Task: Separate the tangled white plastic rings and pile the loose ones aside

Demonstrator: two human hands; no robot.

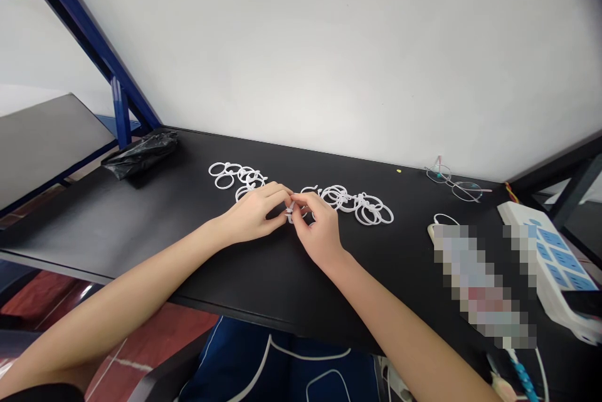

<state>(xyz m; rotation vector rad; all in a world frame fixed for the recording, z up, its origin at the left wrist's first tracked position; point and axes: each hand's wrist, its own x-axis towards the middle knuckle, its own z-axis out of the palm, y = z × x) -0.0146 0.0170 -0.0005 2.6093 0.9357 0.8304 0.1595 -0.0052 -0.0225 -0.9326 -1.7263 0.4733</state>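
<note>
At frame centre, my left hand (263,211) and right hand (320,226), fingertips pinched, hold a partly hidden white ring (290,209) over the black bench (254,276); a loosened pinch could drop it.

Bare left forearm (160,276) and right forearm (395,320) extended over near edge of surface (226,283), converging. Left hand (258,211) and right hand (322,226) between near and far edges, fingers curled, thumbs and forefingers pinched, fingertips close together.

The left hand (259,212) and right hand (320,226) pinch a white ring (290,209) over the black desk (254,283).
</note>
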